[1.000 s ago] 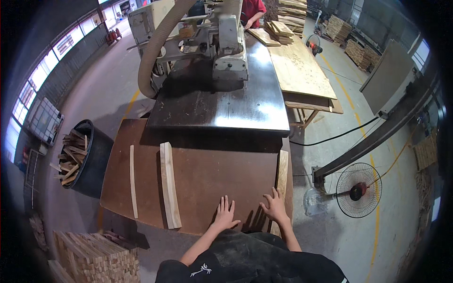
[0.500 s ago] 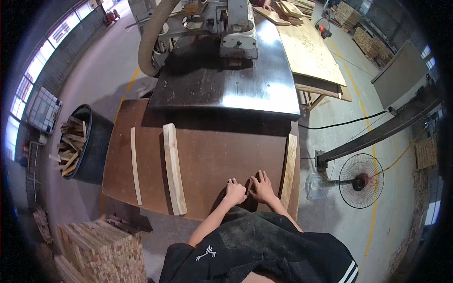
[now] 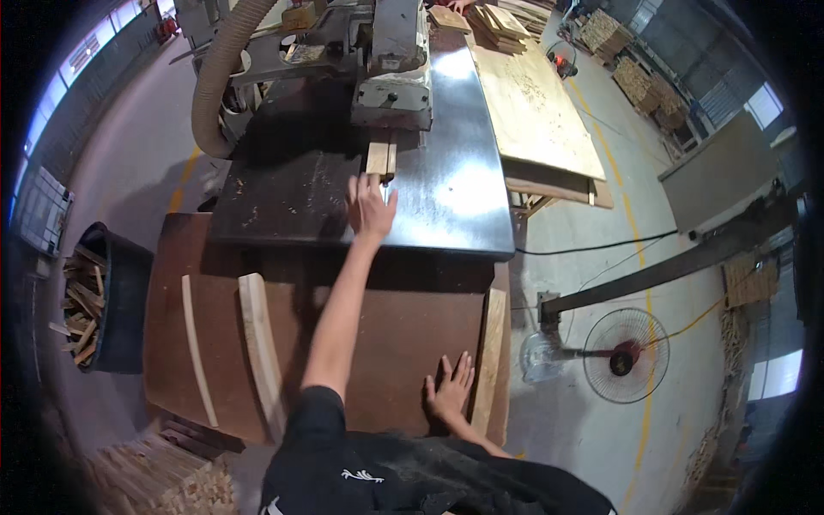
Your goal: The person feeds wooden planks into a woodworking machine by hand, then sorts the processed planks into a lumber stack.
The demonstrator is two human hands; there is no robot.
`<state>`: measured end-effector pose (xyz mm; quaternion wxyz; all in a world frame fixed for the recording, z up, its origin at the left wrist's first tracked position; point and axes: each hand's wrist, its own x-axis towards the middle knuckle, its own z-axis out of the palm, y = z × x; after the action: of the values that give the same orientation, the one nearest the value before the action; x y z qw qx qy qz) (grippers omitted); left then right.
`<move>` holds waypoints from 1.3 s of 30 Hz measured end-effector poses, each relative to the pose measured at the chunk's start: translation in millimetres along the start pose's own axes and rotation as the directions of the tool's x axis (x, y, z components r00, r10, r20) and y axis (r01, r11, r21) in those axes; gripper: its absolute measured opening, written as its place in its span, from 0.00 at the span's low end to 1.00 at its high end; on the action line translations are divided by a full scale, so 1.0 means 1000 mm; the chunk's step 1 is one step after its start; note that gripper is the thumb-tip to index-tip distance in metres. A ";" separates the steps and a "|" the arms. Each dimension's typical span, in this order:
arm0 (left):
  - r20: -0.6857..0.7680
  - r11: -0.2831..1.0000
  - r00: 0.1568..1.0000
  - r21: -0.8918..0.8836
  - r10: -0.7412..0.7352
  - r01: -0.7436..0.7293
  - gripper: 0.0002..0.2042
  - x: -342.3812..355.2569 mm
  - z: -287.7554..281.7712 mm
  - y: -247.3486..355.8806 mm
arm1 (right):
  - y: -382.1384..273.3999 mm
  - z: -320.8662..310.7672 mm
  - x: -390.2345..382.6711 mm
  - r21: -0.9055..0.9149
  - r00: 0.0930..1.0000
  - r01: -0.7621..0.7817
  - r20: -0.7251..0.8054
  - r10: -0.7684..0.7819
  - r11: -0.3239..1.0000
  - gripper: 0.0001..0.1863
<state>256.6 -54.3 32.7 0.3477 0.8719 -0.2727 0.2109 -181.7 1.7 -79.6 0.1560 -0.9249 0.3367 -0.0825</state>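
Note:
My left hand [image 3: 372, 209] reaches forward over the dark metal machine table, fingers stretched out. Its fingertips are at the near end of a short wooden piece [image 3: 381, 158], which sticks out from under the grey machine head [image 3: 392, 99]; whether they touch it I cannot tell. My right hand [image 3: 451, 388] rests on the brown board table [image 3: 386, 343], fingers spread and nothing in them. Just right of it lies a wooden strip [image 3: 489, 360] along the table's right edge. Further left are a thick pale wooden bar [image 3: 260, 348] and a thin strip [image 3: 198, 348].
A dark bin [image 3: 124, 300] of wood offcuts stands left, with stacked wooden strips [image 3: 163, 476] at lower left. A ribbed hose [image 3: 215, 86] hangs beside the machine. At right are a fan [image 3: 625, 356], a beam [image 3: 678, 270] and a plywood-topped table [image 3: 541, 112]. Another person's hand [image 3: 459, 5] shows at the top.
My left hand has gone from beside my right hand at the near edge forward to the machine. A wooden piece now shows under the machine head. The whole view has shifted.

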 end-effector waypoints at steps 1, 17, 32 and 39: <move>0.182 0.987 0.973 0.104 -0.140 0.123 0.38 0.022 0.014 0.011 | 0.006 0.002 -0.001 0.002 1.000 -0.015 0.006 0.015 1.000 0.36; 0.374 0.975 0.901 0.052 -0.219 0.215 0.51 -0.003 0.059 -0.012 | 0.016 0.002 0.004 0.037 0.999 -0.040 -0.018 0.041 0.999 0.37; 0.332 0.925 0.884 -0.075 -0.329 0.372 0.56 -0.166 -0.068 0.017 | -0.057 -0.007 0.116 0.511 0.971 0.189 -0.223 -0.083 0.839 0.18; 0.669 0.783 0.567 0.036 -0.481 0.622 0.64 -0.302 -0.177 -0.020 | -0.092 -0.006 0.070 0.804 0.795 -0.464 0.563 -0.227 0.371 0.20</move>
<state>7.9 185.3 -26.7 0.3672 0.8891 -0.1076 -0.2513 -74.8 21.7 -39.2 0.7446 -0.6226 0.2355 0.0494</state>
